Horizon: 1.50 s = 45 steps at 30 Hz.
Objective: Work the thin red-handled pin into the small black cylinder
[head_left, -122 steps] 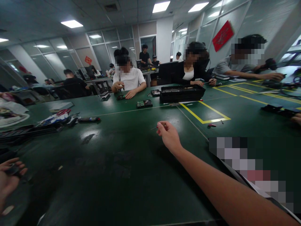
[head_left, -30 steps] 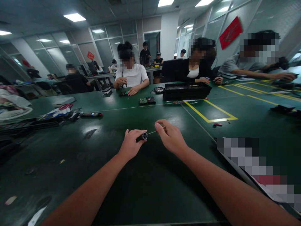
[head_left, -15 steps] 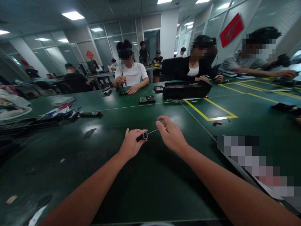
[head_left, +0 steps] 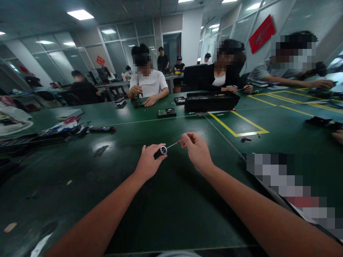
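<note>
Bit (head_left: 173,144) tilted higher; black tray (head_left: 211,101) beyond.

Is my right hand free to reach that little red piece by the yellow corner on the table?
Probably not yet: the right hand is pinching a thin bit set at the black handle. The table between it and the red piece looks bare.
</note>
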Available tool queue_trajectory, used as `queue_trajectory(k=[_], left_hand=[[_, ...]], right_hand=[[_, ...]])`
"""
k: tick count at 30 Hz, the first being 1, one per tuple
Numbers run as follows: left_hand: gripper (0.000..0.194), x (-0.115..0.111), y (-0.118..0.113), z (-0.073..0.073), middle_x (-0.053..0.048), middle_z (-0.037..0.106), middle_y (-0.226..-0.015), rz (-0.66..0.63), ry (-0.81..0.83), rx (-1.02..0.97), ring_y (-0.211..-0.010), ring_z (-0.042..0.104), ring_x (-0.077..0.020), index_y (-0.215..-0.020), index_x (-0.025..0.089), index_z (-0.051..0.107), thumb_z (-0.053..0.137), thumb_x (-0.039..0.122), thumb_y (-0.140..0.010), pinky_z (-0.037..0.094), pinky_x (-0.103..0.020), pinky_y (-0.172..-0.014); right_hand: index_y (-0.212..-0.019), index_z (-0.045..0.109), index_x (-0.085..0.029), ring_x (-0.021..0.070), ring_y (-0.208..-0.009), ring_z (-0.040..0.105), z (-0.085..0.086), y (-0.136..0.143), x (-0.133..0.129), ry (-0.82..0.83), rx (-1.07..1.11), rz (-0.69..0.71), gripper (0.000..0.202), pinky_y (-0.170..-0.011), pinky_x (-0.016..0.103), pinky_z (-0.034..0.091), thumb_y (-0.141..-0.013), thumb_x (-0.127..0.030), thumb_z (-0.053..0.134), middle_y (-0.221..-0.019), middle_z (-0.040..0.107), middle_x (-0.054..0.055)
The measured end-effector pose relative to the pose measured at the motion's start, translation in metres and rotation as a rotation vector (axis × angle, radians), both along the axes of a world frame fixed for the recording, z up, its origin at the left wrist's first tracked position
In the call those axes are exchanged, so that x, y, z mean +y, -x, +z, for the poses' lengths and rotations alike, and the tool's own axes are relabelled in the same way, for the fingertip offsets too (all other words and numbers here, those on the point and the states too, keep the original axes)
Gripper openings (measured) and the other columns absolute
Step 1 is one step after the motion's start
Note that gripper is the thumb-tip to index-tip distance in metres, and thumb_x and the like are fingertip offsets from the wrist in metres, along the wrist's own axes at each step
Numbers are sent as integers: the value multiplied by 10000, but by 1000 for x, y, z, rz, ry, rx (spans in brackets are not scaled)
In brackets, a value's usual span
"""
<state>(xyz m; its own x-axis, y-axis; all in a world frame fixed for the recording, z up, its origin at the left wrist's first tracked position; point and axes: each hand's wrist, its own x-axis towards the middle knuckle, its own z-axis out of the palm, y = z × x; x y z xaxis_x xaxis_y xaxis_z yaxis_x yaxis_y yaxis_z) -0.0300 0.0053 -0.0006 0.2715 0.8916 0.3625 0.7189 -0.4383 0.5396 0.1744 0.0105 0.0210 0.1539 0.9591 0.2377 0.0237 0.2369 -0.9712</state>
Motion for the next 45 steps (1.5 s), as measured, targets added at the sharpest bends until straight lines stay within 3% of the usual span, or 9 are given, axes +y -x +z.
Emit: queue_trajectory(k=[3, 6, 10, 19, 25, 40, 45], left_hand=[[378, -2, -1, 3, -42, 660, -1255, -87, -73, 39, -1219, 573, -243, -1307, 315, 610, 628, 275, -931, 178, -635, -1210], [391, 0, 1, 4, -39, 657, -1249, -71, -93, 70, -1211, 573, -237, -1314, 323, 607, 631, 264, -928, 173, -639, -1209], [408, 3, 3, 1, -44, 655, -1267, -39, -36, 70, -1222, 570, -250, -1321, 320, 602, 647, 277, -918, 178, -659, -1201], [413, 1, 1, 3, -38, 659, -1276, -30, -23, 59, -1227, 568, -247, -1318, 332, 606, 662, 287, -911, 155, -658, -1204], [406, 2, 3, 2, -35, 664, -1222, -17, -57, 69, -1196, 572, -239, -1300, 342, 629, 657, 237, -908, 164, -652, -1197], [414, 3, 1, 4, -31, 648, -1156, 7, -62, 70, -1116, 578, -242, -1285, 332, 648, 691, 223, -887, 225, -645, -1175], [422, 2, 1, 3, -35, 627, -1142, -10, -67, 71, -1078, 560, -232, -1291, 324, 647, 700, 229, -883, 339, -578, -1121]], right_hand=[[-831, 615, -213, 159, -613, 561, -5, -2, 6, 165, 283, 26, 259, -653, 338, 501, -903, -458, 573, -692, 600, 7], [-750, 576, -226, 139, -521, 485, -10, -5, 12, 279, 434, 25, 255, -627, 341, 516, -886, -440, 592, -610, 526, -22], [-815, 597, -231, 148, -597, 545, -11, -5, 10, 126, 279, -71, 236, -617, 314, 493, -907, -448, 585, -692, 591, -8], [-933, 591, -217, 155, -663, 583, -4, -1, -3, -63, -68, -14, 261, -640, 321, 470, -982, -449, 484, -755, 624, 4], [-978, 609, -218, 180, -742, 636, 4, 0, -10, -103, -227, 60, 203, -688, 341, 501, -933, -413, 577, -833, 676, 29], [-922, 585, -203, 155, -680, 606, -7, 1, 1, -44, -100, 18, 221, -671, 326, 482, -929, -422, 567, -758, 639, 1], [-933, 589, -206, 160, -691, 616, -8, 2, 2, 4, -96, 33, 230, -680, 335, 496, -926, -435, 567, -786, 653, 7]])
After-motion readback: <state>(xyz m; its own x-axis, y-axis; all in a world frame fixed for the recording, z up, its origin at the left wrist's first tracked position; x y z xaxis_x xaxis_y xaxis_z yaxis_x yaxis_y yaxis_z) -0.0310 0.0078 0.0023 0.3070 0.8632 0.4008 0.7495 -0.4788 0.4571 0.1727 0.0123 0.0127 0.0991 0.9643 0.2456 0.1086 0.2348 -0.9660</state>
